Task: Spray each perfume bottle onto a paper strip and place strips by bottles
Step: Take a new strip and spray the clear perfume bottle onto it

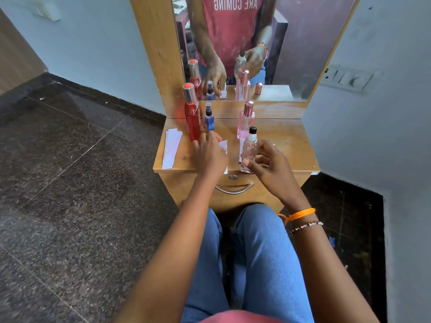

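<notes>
Person seated at a small wooden dressing table (286, 145) with a mirror (303, 54) behind it.

Right hand (268, 162): fingers and thumb curled round a clear perfume bottle (249, 151) with a black cap. Bottle is held near the table's front edge, long axis close to vertical, cap up and leaning slightly away from the person. Whether its base touches the tabletop cannot be told.

Left hand (210, 152): palm down, fingers nearly straight, lying on a white paper strip (224, 146) on the tabletop. Strip runs front to back; only its right margin shows past the hand. Fingertips point toward the mirror and reach the foot of the small blue bottle (209, 117).

Standing upright on the table, caps up:
- tall red bottle (192, 113), left rear, silver collar
- small blue bottle, just right of the red one, dark sprayer head
- pink bottle (245, 121), right of centre, rose-gold cap, just behind the clear bottle

A second strip edge (240, 150) shows beside the clear bottle, in front of the pink one.

Stack of spare paper strips (171, 148) at the table's left edge, long axis front to back, slightly fanned.
</notes>
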Demonstrator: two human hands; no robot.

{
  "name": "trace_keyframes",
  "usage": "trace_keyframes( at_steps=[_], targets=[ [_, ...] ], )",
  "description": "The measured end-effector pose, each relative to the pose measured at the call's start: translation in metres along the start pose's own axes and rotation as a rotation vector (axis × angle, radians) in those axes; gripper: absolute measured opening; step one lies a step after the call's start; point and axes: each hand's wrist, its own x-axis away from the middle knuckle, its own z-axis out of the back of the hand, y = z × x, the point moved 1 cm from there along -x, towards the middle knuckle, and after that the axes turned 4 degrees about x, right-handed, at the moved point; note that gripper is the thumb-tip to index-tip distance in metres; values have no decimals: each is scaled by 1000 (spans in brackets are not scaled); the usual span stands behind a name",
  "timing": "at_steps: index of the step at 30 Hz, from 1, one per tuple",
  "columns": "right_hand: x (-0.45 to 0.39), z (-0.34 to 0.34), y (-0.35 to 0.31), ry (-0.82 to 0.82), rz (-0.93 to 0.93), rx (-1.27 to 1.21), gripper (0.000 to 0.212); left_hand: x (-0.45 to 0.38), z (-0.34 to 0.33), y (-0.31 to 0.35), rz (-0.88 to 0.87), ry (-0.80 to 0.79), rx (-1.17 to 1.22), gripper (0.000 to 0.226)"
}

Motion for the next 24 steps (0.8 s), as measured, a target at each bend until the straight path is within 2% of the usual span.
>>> trace_keyframes(
  at_steps=[4,11,16,18,21,24],
  targets=[
    [2,1,-4,-31,-16,-119,21,6,5,-1,-15,32,141,6],
    [4,1,-9,-62,-89,-484,15,19,28,-4,32,66,419,20],
    [6,-3,-8,-151,-152,-763,23,27,39,-3,42,-43,497,11],
    [7,-4,-7,-193,-145,-863,33,29,41,-3,40,-66,547,7],
    [8,-4,-5,-249,-128,-991,50,31,42,-3,39,-78,603,12],
    [9,-7,-3,-287,-143,-1160,51,34,42,-3,17,-82,613,18]
  ],
)
